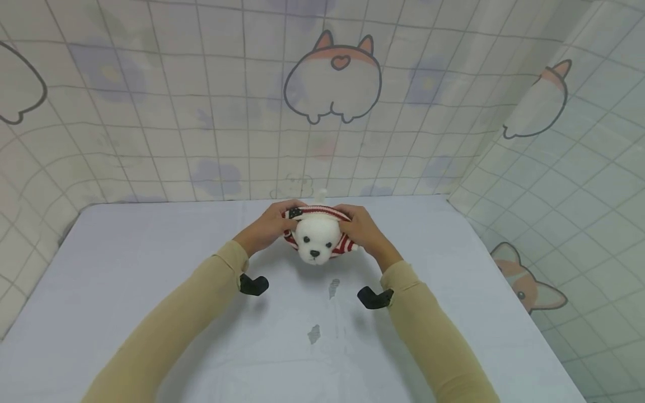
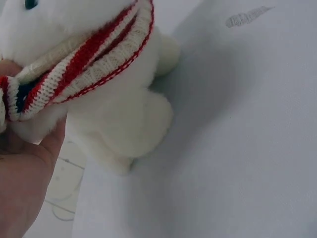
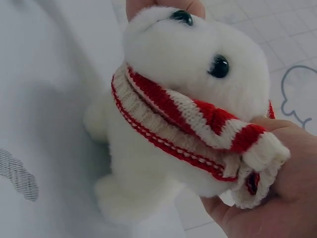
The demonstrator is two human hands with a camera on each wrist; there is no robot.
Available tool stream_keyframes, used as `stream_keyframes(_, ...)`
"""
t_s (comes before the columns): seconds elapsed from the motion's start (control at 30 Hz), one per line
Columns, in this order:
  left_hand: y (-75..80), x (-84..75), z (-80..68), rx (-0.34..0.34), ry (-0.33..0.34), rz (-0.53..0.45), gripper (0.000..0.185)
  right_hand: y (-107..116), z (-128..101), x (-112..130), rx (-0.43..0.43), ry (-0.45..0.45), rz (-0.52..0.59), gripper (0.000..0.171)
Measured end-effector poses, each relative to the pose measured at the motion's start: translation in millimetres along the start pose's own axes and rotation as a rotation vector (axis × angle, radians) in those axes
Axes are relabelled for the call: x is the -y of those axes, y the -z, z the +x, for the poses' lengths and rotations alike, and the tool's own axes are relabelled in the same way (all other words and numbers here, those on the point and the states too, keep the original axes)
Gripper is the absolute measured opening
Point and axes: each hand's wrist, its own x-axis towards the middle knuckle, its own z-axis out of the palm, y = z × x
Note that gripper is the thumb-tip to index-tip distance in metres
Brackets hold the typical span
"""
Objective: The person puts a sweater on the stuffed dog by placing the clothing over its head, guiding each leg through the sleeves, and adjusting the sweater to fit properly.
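Observation:
A white plush dog (image 1: 316, 238) is on the table, its face toward me. It wears a red-and-white striped knitted sweater (image 3: 163, 124), bunched round its neck and upper body, with a dark blue patch on one side. My left hand (image 1: 269, 225) grips the sweater at one side of the head, thumb in front. On the other side my right hand (image 1: 365, 228) grips the sweater too, close to a striped sleeve (image 3: 247, 139). The lower body and legs (image 2: 133, 124) show bare white plush below the hem. The fingertips behind the dog are hidden.
A white cloth covers the table (image 1: 282, 358), with two small grey patches (image 1: 314, 334) in front of the dog. Behind and at the sides hangs a checked curtain (image 1: 242, 112) with cartoon corgis. A black wrist mount (image 1: 375, 298) juts from each sleeve cuff.

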Motion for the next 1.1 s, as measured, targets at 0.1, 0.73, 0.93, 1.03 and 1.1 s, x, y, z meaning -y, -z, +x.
stream_keyframes(0.1, 1.9, -6.2, -0.1, -0.026, -0.008, 0.011, 0.045, 7.2, 0.7, 3.8, 0.034, 0.01, -0.027, 0.039)
stream_keyframes(0.73, 20.6, -9.0, 0.6, 0.179, -0.005, -0.114, 0.056, 18.1, -1.8, -15.0, 0.216, 0.059, 0.257, 0.032)
stream_keyframes(0.93, 27.5, -9.9, -5.9, 0.143, -0.061, 0.0, 0.053, 15.2, -7.2, -14.3, 0.11, 0.056, 0.236, 0.034)
stream_keyframes(1.03, 24.8, -14.1, -8.6, 0.047, -0.148, 0.12, 0.05, 13.3, -7.9, -13.4, 0.048, 0.063, 0.228, 0.038)
stream_keyframes(1.1, 21.2, -16.3, -10.5, -0.015, -0.21, 0.15, 0.049, 11.2, -8.1, -12.7, 0.001, 0.079, 0.224, 0.04)
